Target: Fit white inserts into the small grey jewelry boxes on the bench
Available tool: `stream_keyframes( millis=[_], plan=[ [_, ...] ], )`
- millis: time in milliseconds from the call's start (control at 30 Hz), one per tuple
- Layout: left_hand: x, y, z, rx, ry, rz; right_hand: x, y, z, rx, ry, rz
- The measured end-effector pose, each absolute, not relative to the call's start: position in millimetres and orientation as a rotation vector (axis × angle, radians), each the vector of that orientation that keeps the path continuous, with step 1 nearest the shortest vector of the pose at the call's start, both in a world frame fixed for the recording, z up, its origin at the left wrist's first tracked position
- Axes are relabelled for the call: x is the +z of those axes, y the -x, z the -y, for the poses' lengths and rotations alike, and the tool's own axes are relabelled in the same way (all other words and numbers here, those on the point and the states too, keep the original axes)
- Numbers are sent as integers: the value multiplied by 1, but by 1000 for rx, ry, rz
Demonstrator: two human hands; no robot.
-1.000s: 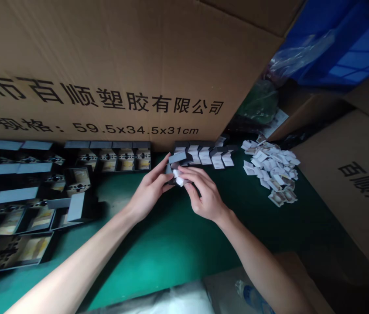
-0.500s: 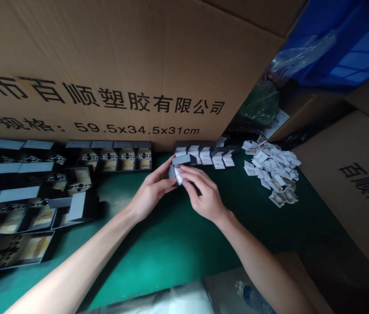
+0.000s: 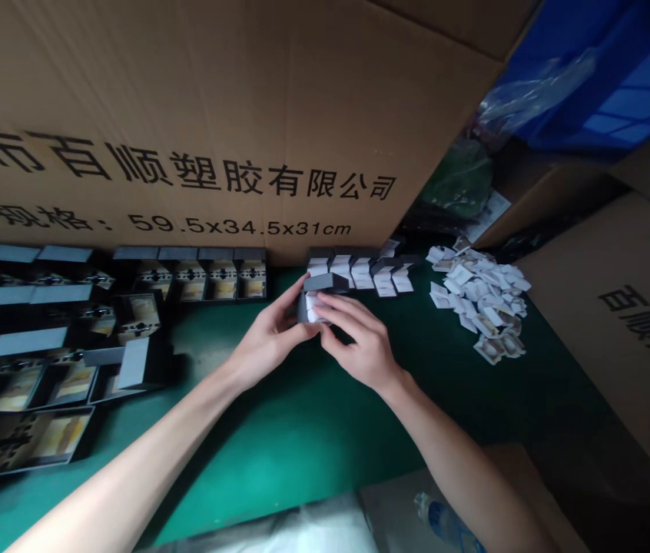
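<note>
A small dark grey box (image 3: 320,289) with its lid up is held over the green mat (image 3: 302,430) by both hands. My left hand (image 3: 270,338) grips it from the left and below. My right hand (image 3: 359,338) lies over its front, fingers pressing a white card insert (image 3: 312,311) into it. A row of similar small boxes with white inserts (image 3: 363,270) stands just behind. A loose pile of white card inserts (image 3: 483,299) lies to the right.
A big printed cardboard carton (image 3: 215,115) walls off the back. Rows of open dark boxes with yellowish contents (image 3: 60,338) fill the left. Another carton (image 3: 625,307) stands at the right, a blue crate (image 3: 601,77) behind it. A plastic bottle (image 3: 446,526) lies near me.
The box has been turned a little in my hands, its lid now more level. My right fingers have slid further over the white insert, pushing it in.
</note>
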State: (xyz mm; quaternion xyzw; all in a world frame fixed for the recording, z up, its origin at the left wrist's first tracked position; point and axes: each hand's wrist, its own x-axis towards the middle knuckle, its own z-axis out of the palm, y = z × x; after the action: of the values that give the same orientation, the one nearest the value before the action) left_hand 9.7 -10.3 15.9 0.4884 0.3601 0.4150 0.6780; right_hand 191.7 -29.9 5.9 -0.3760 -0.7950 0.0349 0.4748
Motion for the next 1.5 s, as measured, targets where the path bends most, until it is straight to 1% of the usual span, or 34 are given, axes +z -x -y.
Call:
stream_keyframes(
  millis=[367, 733, 967, 1133, 1300, 1500],
  plan=[
    [13, -7, 11, 902, -1090, -761, 9, -195, 30, 182, 839, 1923],
    [20, -5, 4, 995, -671, -588, 14, -193, 35, 176, 859, 1806],
    [31, -9, 6, 1033, -486, -741, 14, -196, 35, 100, 846, 1884],
    [31, -10, 8, 1008, -507, -706, 13, -194, 34, 62, 818, 1963],
    [25, -9, 10, 943, -694, -626, 12, -196, 34, 67, 853, 2051],
    [22, -9, 13, 896, -841, -783, 8, -198, 32, 10, 842, 2112]
  ],
)
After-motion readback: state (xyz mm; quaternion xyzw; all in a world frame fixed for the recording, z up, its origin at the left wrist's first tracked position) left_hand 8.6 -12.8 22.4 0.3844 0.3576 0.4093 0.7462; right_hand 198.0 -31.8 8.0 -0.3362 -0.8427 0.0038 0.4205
